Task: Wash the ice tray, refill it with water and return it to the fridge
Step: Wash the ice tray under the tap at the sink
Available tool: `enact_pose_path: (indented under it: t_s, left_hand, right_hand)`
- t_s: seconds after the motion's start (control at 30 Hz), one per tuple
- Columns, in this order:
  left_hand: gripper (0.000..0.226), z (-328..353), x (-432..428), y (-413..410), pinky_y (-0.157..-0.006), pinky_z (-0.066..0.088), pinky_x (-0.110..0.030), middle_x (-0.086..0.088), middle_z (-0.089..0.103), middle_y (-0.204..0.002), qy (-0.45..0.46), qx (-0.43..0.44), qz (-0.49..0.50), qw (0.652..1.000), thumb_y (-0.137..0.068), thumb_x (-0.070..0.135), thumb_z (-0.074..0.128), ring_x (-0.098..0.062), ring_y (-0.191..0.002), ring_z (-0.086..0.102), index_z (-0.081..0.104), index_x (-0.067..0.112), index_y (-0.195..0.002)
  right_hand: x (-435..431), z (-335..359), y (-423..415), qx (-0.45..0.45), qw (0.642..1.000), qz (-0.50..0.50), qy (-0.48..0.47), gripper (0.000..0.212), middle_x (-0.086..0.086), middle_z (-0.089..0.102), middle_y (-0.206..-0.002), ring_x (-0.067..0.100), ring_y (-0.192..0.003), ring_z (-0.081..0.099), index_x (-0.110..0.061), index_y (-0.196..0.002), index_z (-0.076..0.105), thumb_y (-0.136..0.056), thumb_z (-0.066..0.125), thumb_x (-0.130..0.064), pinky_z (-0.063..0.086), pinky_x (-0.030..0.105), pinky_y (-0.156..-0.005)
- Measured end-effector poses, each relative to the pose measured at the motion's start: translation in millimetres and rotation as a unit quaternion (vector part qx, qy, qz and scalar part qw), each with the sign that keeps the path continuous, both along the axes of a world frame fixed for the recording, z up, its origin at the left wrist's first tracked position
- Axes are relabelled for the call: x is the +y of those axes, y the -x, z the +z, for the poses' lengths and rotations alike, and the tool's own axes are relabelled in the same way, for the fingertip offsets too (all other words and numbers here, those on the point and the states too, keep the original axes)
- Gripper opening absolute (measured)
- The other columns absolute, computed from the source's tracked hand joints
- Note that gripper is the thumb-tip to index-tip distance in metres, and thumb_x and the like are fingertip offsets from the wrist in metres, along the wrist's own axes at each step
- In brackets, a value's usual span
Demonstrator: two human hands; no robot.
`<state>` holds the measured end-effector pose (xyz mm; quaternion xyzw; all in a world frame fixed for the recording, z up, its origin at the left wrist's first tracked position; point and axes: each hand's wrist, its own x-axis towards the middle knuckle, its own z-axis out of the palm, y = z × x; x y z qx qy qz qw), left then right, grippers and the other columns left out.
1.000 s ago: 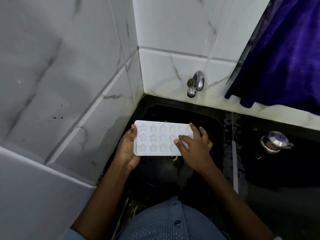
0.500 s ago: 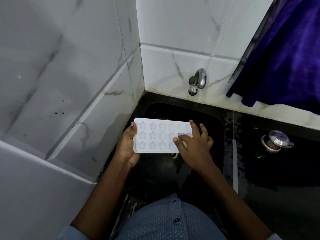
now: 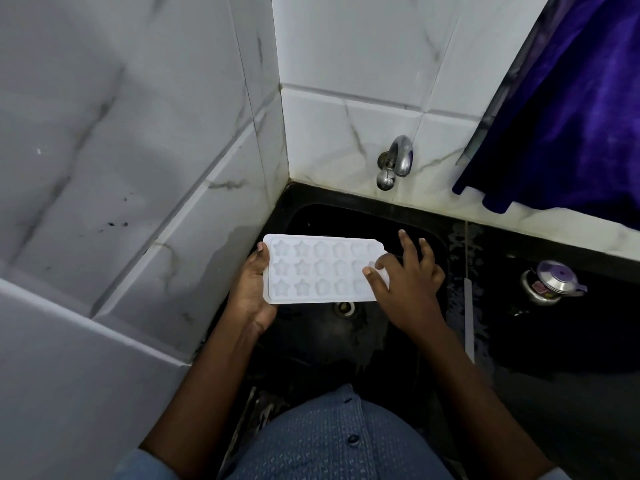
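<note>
Fingers of my left hand (image 3: pixel 254 289) grip the left short edge of the ice tray (image 3: pixel 318 271). One digit shows at its far left corner; the rest go under the tray, out of my sight. My right hand (image 3: pixel 405 282) lies loose and spread over the right end. Its thumb and first finger rest on the tray's top face, and the other fingers reach straight out past the far right corner, holding nothing.

I have the white tray roughly level, star moulds up, above the black sink (image 3: pixel 346 216), with the drain (image 3: pixel 344 308) just past its near long edge. Whether the moulds hold water I cannot tell.

On the left, the tiled wall (image 3: pixel 138 168) stands just beside my left hand, so room there is tight. The tap (image 3: pixel 398 161) juts from the far wall, beyond the tray's right end, with open basin between them. To the right, a pale strip (image 3: pixel 468 317) lies along the sink's edge. Beyond it the wet black table (image 3: pixel 554 358) carries a small lidded metal pot (image 3: pixel 550 282), well apart from my right hand. A blue cloth (image 3: pixel 571 116) hangs at far right.
</note>
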<state>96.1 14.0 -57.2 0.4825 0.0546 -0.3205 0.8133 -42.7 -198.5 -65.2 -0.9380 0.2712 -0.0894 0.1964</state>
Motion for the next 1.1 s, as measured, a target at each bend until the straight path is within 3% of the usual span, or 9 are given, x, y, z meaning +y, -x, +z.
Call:
enact_pose_path:
  t_s: [0.27, 0.43, 0.67, 0.9, 1.1]
  left_hand:
    - [0.049, -1, -1, 2, -0.084, 0.065, -0.052, -0.018, 0.076, -0.124, 0.025, 0.008, -0.004, 1.000, -0.112, 0.043, 0.038, -0.034, -0.111, 0.075, 0.067, 0.007, -0.127]
    - [0.049, 1, -2, 4, -0.085, 0.064, -0.053, -0.018, 0.075, -0.124, 0.030, 0.001, -0.007, 1.000, -0.111, 0.044, 0.040, -0.035, -0.111, 0.075, 0.068, 0.007, -0.127]
    - [0.050, 0, 1, 6, -0.084, 0.064, -0.052, -0.018, 0.075, -0.126, 0.027, -0.007, -0.012, 1.000, -0.112, 0.044, 0.038, -0.035, -0.112, 0.074, 0.067, 0.007, -0.129]
    - [0.050, 3, 4, 7, -0.087, 0.064, -0.052, -0.017, 0.075, -0.127, 0.016, -0.005, -0.012, 1.000, -0.112, 0.044, 0.037, -0.034, -0.113, 0.074, 0.067, 0.007, -0.130]
    - [0.054, 4, 3, 6, -0.090, 0.063, -0.056, -0.019, 0.072, -0.132, 0.016, 0.003, -0.019, 1.000, -0.111, 0.047, 0.040, -0.038, -0.119, 0.071, 0.062, 0.006, -0.138]
  right_hand:
    - [-7, 3, 9, 0.046, 0.998, 0.031, -0.022, 0.041, -0.004, 0.003, -0.175, 0.023, -0.158, -0.010, -0.041, -0.133, 0.065, -0.102, 0.047, -0.061, 0.006, 0.055, -0.119]
    - [-6, 1, 10, 0.052, 0.999, 0.009, 0.008, 0.041, -0.001, 0.006, -0.175, 0.027, -0.158, -0.008, -0.041, -0.133, 0.065, -0.103, 0.046, -0.061, 0.009, 0.058, -0.118]
    - [1, 0, 9, 0.039, 0.998, 0.013, -0.054, 0.044, -0.003, 0.007, -0.175, 0.021, -0.158, -0.009, -0.037, -0.134, 0.065, -0.102, 0.048, -0.061, 0.007, 0.054, -0.119]
    - [1, -1, 13, 0.052, 0.999, 0.010, 0.000, 0.041, -0.001, 0.006, -0.175, 0.028, -0.158, -0.008, -0.042, -0.135, 0.063, -0.103, 0.046, -0.061, 0.009, 0.057, -0.119]
    - [3, 0, 11, 0.043, 0.999, 0.009, -0.031, 0.043, -0.002, 0.007, -0.175, 0.023, -0.158, -0.009, -0.038, -0.131, 0.067, -0.103, 0.045, -0.063, 0.007, 0.056, -0.119]
